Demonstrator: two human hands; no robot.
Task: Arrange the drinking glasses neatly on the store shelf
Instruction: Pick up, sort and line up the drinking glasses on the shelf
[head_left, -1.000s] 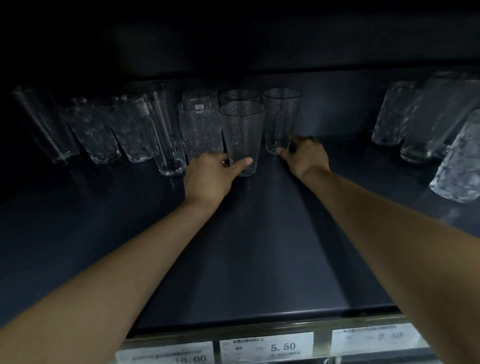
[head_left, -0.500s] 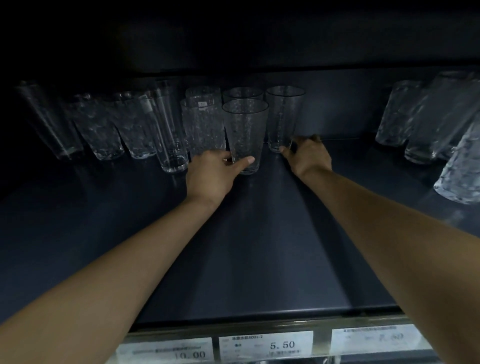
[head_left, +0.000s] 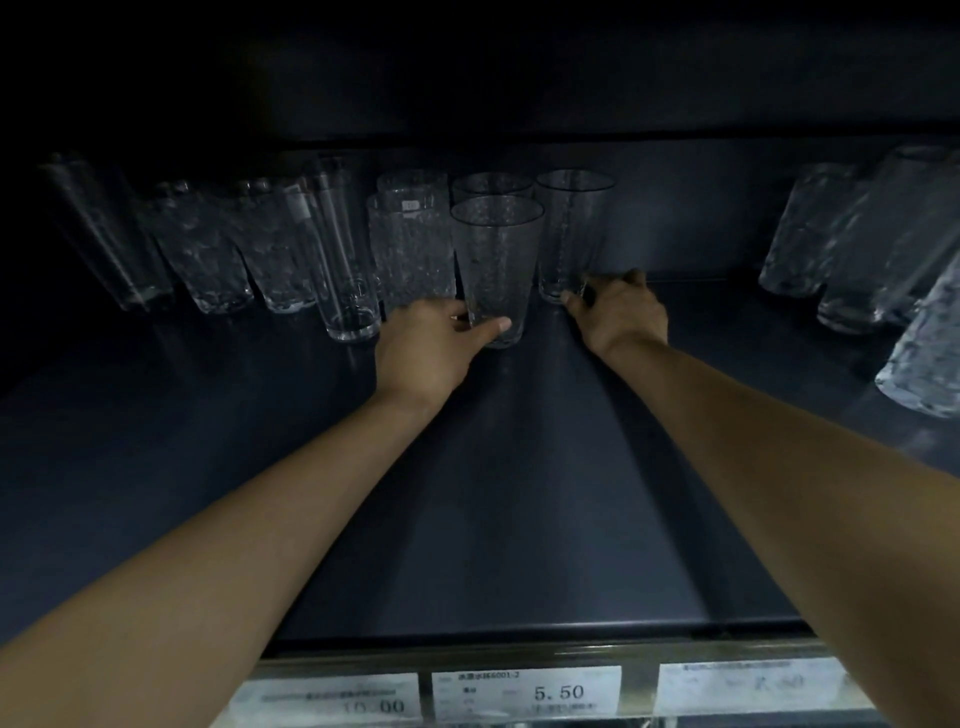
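A dark store shelf (head_left: 545, 493) fills the view, lit dimly, with three price labels (head_left: 525, 691) along its front edge; the middle one reads 5.50. Taking the front dimpled glass (head_left: 496, 270) at the shelf's middle as the mark: about ten glasses can be counted in the group around and left of it, though the dark makes the far-left count unsure, and roughly four textured glasses (head_left: 852, 249) stand well apart to its right. All glasses that can be made out stand upright and look empty. Just left of the dimpled glass is a tall clear tumbler (head_left: 345, 260), with textured glasses beyond it; directly behind are two more rims, and just right and behind stands a smooth clear glass (head_left: 571, 234). Between the dimpled glass and the front edge the shelf is bare, and a wide bare gap lies to its right. The left hand (head_left: 431, 348) wraps the dimpled glass's base, thumb across the front, fingers curled behind. The right hand (head_left: 618, 312) has its fingers closed around the smooth glass's foot.
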